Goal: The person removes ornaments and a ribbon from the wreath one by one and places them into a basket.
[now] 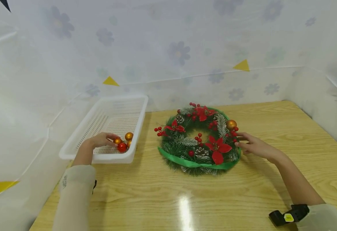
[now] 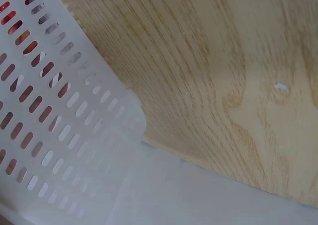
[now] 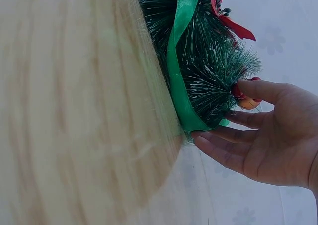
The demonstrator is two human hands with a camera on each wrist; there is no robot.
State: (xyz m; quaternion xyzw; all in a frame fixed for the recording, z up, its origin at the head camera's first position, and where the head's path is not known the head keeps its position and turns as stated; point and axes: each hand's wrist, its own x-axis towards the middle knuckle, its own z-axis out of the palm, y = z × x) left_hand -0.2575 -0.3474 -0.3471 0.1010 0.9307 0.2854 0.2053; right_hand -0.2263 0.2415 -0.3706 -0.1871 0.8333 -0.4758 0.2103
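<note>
Baubles: three in basket (image 1: pixel 133 110) at mid-left of frame, gold + red; left hand (image 1: pixel 100 140) pinches a gold ball (image 1: pixel 117 141) there. Wreath (image 1: pixel 198 139) at centre still carries one gold ball (image 1: pixel 231 124). Right hand (image 1: pixel 253 146) open, fingertips touching wreath's right edge. Stripping looks nearly done, one to go.

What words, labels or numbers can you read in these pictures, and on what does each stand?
No text can be read.
Yellow tag on the black wrist strap: dark marks, too small to read.
Patch on the left sleeve: blurred, unreadable.
Basket, wreath and table: no writing.
</note>
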